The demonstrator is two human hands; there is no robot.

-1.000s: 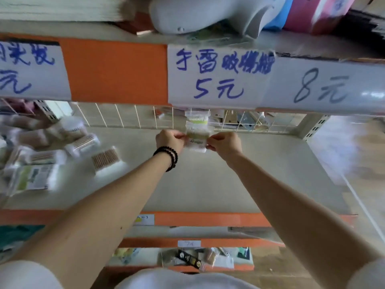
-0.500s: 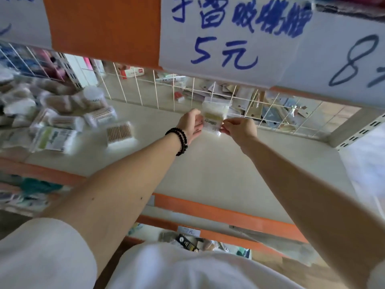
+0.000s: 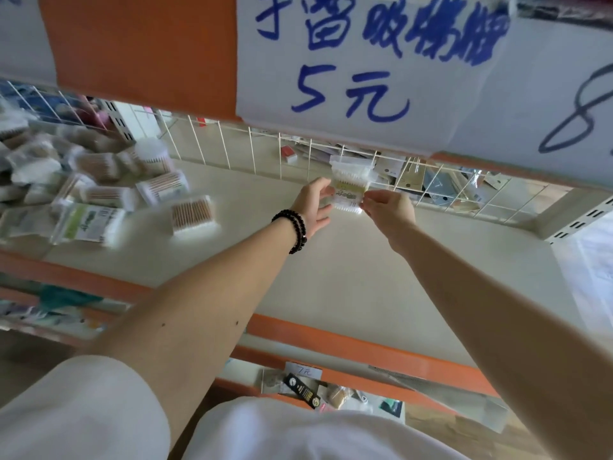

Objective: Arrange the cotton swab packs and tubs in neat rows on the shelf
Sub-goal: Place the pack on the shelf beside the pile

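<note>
Clear plastic cotton swab pack (image 3: 350, 190) stands upright against the wire back grid (image 3: 252, 154) of the shelf (image 3: 348, 277); right hand (image 3: 389, 210) pinches its edge, left hand (image 3: 313, 207) is spread beside it. Loose packs (image 3: 99, 200) lie heaped at left.

A clear cotton swab pack (image 3: 350, 190) stands upright at the back of the shelf (image 3: 348, 270), against the white wire grid (image 3: 232, 144). It has a white sealed top, white swab tips along the bottom and a printed label across its middle. To the left lies a loose heap of packs and tubs (image 3: 66, 180), blurred and lying at mixed angles. Nearest the middle, 1 flat pack of wooden-stemmed swabs (image 3: 192, 214) lies on its side, apart from the heap. A round tub (image 3: 154, 157) with white swab tips showing on top sits behind it, and a green-labelled pack (image 3: 89, 224) lies flat near the front edge.
</note>
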